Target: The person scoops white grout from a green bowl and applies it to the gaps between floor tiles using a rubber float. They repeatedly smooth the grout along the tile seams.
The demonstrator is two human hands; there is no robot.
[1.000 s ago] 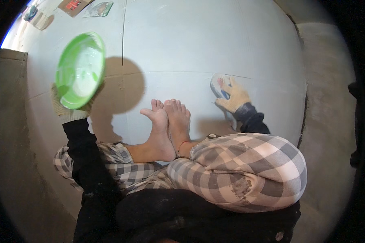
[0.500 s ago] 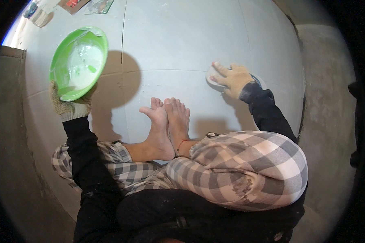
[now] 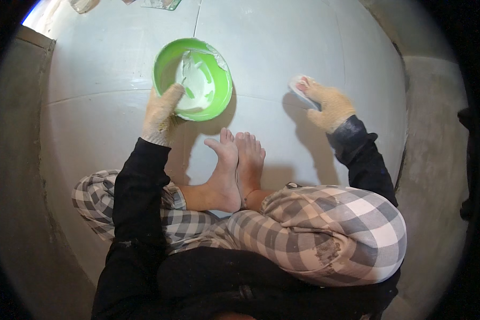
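A pale floor [image 3: 282,37] stretches beneath the person's checked trousers [image 3: 336,229]. The green bowl [image 3: 222,81] tilts above it, just beyond the bare feet [image 3: 239,170]. The gloved left hand [image 3: 161,113] holds the bowl, thumb over its rim. Well to the right, the gloved right hand [image 3: 333,109] closes around a small, pale, flattish thing [image 3: 298,88], possibly a pad, partly hidden by fingers. White paste [image 3: 198,85] coats the bowl's inside.

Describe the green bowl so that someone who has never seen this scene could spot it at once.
Scan the pale floor to just beyond the bare feet. There the gloved left hand grips the green bowl by its edge. Its bright green, with white paste inside, sets it apart from the pale pad in the right hand.
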